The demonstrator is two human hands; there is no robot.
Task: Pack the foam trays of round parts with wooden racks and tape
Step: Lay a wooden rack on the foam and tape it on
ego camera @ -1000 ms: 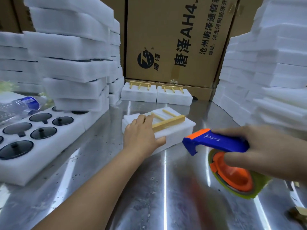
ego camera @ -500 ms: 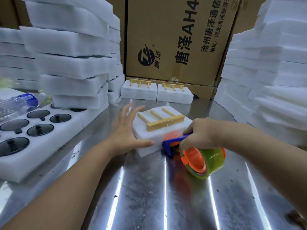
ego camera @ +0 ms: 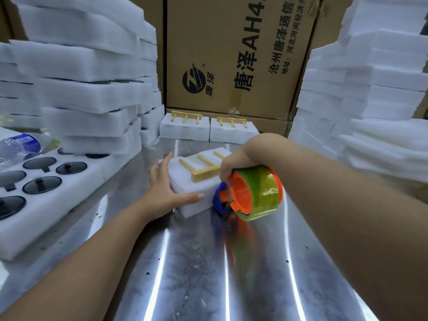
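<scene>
Well, two foam packs [ego camera: 185,132] topped with racks already sit at the back of the desk [ego camera: 190,274]. A third pack [ego camera: 194,199] lies mid-desk, its wooden rack [ego camera: 205,173] on top; the left hand [ego camera: 165,189] braces it with flat, straight fingers while the right hand [ego camera: 240,162] grips the tape dispenser [ego camera: 254,193] at its near corner. Taping looks barely begun, and the big tray of round parts [ego camera: 92,181] waits at the left.
</scene>
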